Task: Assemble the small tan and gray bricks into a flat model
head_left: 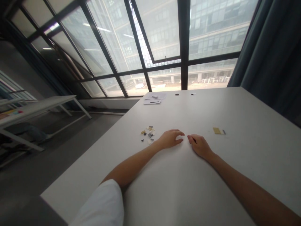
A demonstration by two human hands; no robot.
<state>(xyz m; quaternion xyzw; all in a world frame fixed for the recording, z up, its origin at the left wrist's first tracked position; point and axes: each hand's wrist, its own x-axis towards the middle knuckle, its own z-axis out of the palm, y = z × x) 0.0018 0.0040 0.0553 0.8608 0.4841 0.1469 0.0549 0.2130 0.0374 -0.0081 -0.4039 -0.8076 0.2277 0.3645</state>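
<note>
My left hand (pixel 171 138) rests on the white table (pixel 169 182), thumb and fingers apart with a gap between them and nothing visible in it. Facing it from the right, my right hand (pixel 199 145) is closed, its fingertips pressed together close to the left fingertips. Whatever those right fingers may hold is too small or hidden to make out. Left of my left hand lies a loose scatter of small plastic pieces (pixel 150 135) in yellow, grey, black and white, probably toy bricks. A flat yellow piece with a grey and white end (pixel 218 130) lies beyond my right hand, to its right.
Papers (pixel 152 102) with a dark pen-like object lie at the table's far left. Two small dark round items (pixel 177 94) sit near the far edge. Behind stand large windows (pixel 162 31) and a dark curtain (pixel 270 56). Another table (pixel 47 102) stands at left.
</note>
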